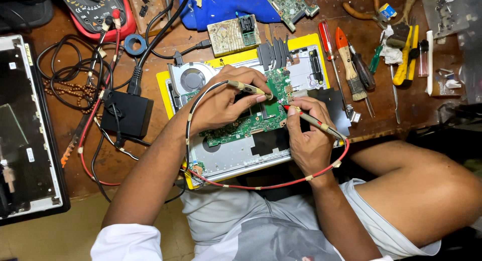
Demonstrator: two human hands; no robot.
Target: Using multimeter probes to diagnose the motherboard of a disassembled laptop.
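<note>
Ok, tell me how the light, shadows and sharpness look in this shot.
Head view: even, warm overhead light; soft shadows under the left hand and right hand; the green circuit board is sharp; slight glare on the pale laptop chassis; the frame's lower right corner falls dark.

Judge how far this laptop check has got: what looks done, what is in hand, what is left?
Done: the laptop shell lies open, its green motherboard and cooling fan exposed. In hand: the left hand holds a black probe and the right hand a red probe, both tips on the board, leads running to the multimeter. Left: the shell is not yet closed; the screwdrivers lie unused.
</note>
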